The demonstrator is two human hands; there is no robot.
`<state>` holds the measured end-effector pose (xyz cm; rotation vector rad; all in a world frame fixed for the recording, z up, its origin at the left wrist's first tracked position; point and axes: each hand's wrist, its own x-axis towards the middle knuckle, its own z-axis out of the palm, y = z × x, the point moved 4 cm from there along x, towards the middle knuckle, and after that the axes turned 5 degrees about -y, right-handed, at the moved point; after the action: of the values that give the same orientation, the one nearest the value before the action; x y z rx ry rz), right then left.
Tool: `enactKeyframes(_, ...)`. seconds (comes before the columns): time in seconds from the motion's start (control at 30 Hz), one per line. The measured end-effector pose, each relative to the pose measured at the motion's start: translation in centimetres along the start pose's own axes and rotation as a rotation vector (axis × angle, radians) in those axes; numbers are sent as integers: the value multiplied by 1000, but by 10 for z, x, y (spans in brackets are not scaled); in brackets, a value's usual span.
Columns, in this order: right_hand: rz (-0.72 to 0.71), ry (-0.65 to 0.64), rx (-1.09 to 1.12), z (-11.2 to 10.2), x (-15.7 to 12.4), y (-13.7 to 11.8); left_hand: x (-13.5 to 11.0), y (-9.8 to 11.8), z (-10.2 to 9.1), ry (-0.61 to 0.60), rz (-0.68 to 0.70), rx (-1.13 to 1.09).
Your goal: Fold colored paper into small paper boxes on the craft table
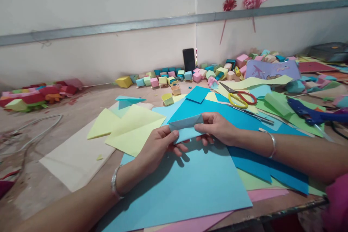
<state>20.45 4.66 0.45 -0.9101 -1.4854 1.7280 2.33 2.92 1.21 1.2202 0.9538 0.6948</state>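
A small folded light-blue paper piece (186, 127) is held just above the table between both hands. My left hand (157, 145) pinches its left end, thumb on top and fingers curled under. My right hand (217, 127) grips its right end with fingers closed over the fold. Both wrists wear a silver bangle. Under the hands lies a large light-blue sheet (185, 185), with a darker blue sheet (244, 159) to its right.
Yellow folded sheets (130, 127) lie to the left on a cream sheet (73, 159). Yellow-and-red scissors (240, 98) and a blue glue gun (310, 114) lie at the right. Many small paper cubes (174, 76) line the wall beside a dark phone (189, 59). Cables (32, 130) lie at left.
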Motion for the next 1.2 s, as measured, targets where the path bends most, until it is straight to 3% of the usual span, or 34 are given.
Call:
enactKeyframes(0.23,108,-37,292,-4,4,6,1,4,0,-19,41,-164)
enactKeyframes(0.37,74,-45,292,-5,5,5,0,6,0,-22,47,-181)
enactKeyframes(0.6,-132,12,-38,-6,3,-1,0,5,-3,-26,90,-238)
enactKeyframes(0.73,-184,-5,-214,-7,2,-3,0,3,-5,77,66,-71)
enactKeyframes(0.87,-371,11,-433,-7,-7,-14,0,4,-4,151,43,50)
enactKeyframes(1.03,-426,164,-668,-5,-13,-19,-1,9,0,177,123,205)
enactKeyframes(1.2,-518,175,-951,0,-10,-17,-3,11,-4,229,251,506)
